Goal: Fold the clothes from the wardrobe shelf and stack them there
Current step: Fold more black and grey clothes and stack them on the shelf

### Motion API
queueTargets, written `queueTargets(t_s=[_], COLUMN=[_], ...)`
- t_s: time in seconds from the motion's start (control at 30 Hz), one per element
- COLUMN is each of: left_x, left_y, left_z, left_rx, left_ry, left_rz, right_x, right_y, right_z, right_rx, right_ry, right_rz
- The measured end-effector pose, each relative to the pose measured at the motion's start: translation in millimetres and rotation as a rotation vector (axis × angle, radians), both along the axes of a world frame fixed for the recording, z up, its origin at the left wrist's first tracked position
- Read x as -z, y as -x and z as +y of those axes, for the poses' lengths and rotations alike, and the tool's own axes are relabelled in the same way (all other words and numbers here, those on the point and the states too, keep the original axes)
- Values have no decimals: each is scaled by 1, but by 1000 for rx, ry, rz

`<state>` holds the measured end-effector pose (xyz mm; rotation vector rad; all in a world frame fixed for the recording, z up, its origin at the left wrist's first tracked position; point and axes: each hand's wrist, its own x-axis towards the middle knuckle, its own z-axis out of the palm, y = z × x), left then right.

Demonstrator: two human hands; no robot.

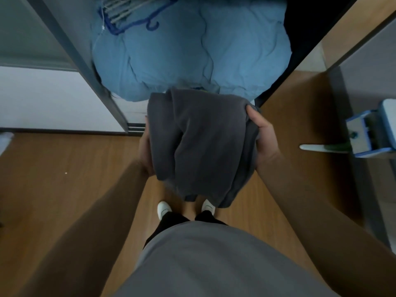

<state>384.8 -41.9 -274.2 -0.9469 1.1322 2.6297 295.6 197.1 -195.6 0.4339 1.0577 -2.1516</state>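
A dark grey garment (203,142) hangs folded in a thick bundle between both hands, in front of the open wardrobe. My left hand (146,151) grips its left edge, fingers hidden under the cloth. On the right edge, my right hand (264,138) holds it with the thumb on top. The bundle's lower end droops toward my white shoes. Behind it a bulky blue quilt (188,54) fills the wardrobe compartment.
Blue hangers (128,16) lie on the quilt at the back left. A grey sliding door frame (85,61) stands left, a wooden door panel (334,28) right. A blue and white mop bucket (370,133) sits on the wooden floor at right.
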Motion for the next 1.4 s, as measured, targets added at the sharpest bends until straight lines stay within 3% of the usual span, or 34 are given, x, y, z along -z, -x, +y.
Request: queueTargets(t_s=[0.1, 0.27, 0.37, 0.47, 0.7, 0.9, 0.97, 1.1, 1.23, 1.33, 1.4], left_x=[-10, -26, -39, -42, -56, -62, -66, -70, -79, -96, -104], left_y=[-4, 4, 21, 24, 25, 33, 37, 40, 47, 52, 56], left_z=[-6, -10, 5, 9, 0, -26, -37, -53, -69, -80, -90], left_rx=[141, 400, 325, 261, 137, 271, 319, 294, 314, 378, 399], left_ry=[-78, 95, 261, 226, 284, 478, 519, 609, 811, 977, 964], left_rz=[47, 21, -46, -57, -80, 6, 20, 37, 16, -9, -34], right_x=[3, 10, 13, 17, 50, 57, 56, 40, 20, 1, -13], right_y=[3, 11, 14, 14, -10, -14, -8, 1, 10, 22, 31], right_z=[1, 1, 0, 6, 21, 1, -2, -9, -28, -48, -62], right_rx=[12, 41, 47, -19, -551, -415, -363, -277, -180, -144, -108], right_ry=[-11, -57, -76, -95, -404, -531, -474, -169, -12, -24, -37], right_rz=[-18, -103, -104, 23, 279, 282, 213, 45, 123, 212, 266])
